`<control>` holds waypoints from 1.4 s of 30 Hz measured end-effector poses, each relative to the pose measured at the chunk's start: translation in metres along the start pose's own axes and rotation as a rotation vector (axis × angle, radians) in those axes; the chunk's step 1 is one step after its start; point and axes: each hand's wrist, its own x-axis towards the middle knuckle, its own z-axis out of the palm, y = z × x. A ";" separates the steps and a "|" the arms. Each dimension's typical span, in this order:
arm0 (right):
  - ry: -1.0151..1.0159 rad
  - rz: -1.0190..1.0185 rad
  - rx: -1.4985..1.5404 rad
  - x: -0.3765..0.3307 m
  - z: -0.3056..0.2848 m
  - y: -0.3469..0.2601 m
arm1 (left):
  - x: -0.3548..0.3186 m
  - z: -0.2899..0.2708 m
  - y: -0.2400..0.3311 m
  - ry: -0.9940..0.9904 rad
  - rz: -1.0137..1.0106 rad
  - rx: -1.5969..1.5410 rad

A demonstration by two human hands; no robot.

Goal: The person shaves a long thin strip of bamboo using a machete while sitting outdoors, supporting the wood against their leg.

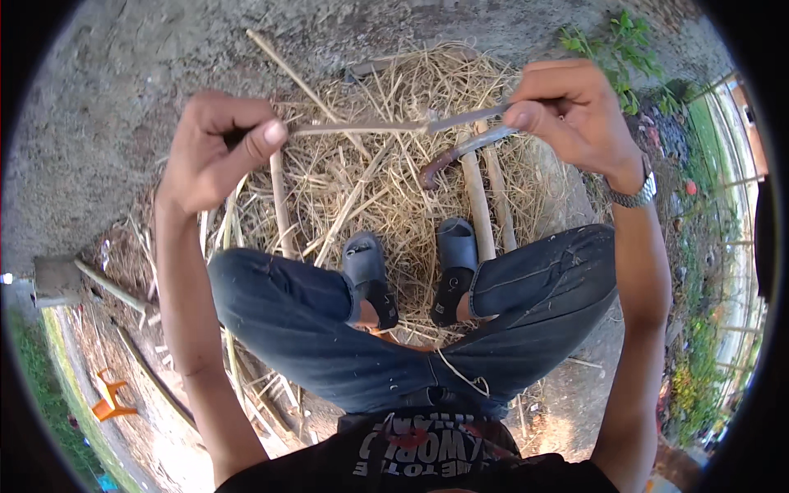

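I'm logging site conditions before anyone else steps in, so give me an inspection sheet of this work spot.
Surface: bare dirt ground under a pile of straw.
Job's things: thin strip held level between both hands; curved blade at the right hand.
Clutter: wooden poles on the straw, orange plastic piece at lower left.
Hands: left hand pinches the strip; right hand grips the blade.
Cables: nothing seen.
Surroundings: green plants, grass at the rim.

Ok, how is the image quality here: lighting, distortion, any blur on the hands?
Head view: even daylight, no glare; fisheye bends the edges, black corners surround the round picture. The left hand, right hand and thin strip between them look sharp; the straw pile is well lit.
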 end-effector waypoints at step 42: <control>-0.219 0.571 -0.032 0.027 0.071 0.156 | 0.066 0.094 -0.120 0.259 -0.513 0.081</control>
